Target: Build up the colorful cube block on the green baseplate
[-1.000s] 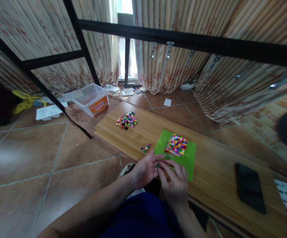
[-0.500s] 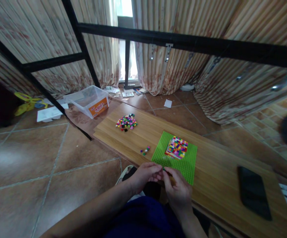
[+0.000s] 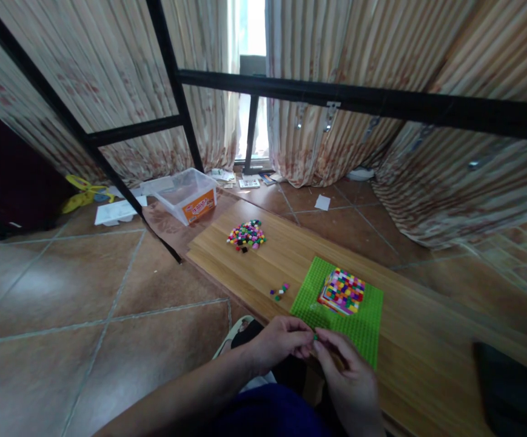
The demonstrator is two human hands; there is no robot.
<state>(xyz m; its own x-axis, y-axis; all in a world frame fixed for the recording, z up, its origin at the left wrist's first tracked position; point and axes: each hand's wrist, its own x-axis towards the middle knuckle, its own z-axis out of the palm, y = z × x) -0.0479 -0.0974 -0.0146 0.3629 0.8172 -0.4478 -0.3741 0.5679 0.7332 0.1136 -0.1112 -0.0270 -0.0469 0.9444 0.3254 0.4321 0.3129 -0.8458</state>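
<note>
My left hand (image 3: 279,345) and my right hand (image 3: 349,376) meet at the near edge of a wooden board (image 3: 290,255). Both are pinched round a tiny green brick (image 3: 315,337) between the fingertips. Just beyond them lies a green baseplate (image 3: 363,325) with a block of many-coloured bricks (image 3: 342,291) built on it. A few loose bricks (image 3: 280,292) lie left of the baseplate. A larger pile of coloured bricks (image 3: 246,235) sits at the far left of the board.
A clear plastic tub (image 3: 184,194) with an orange label stands on the tiled floor beyond the board. A black phone (image 3: 509,394) lies on the board at the right. A black metal frame (image 3: 358,100) and curtains (image 3: 345,54) stand behind. Papers and a yellow object (image 3: 83,191) lie at the left.
The camera has tilted up and left, so the board sits lower and to the right in view. Both hands have drawn back from the baseplate's edge toward my body, still pinched together.
</note>
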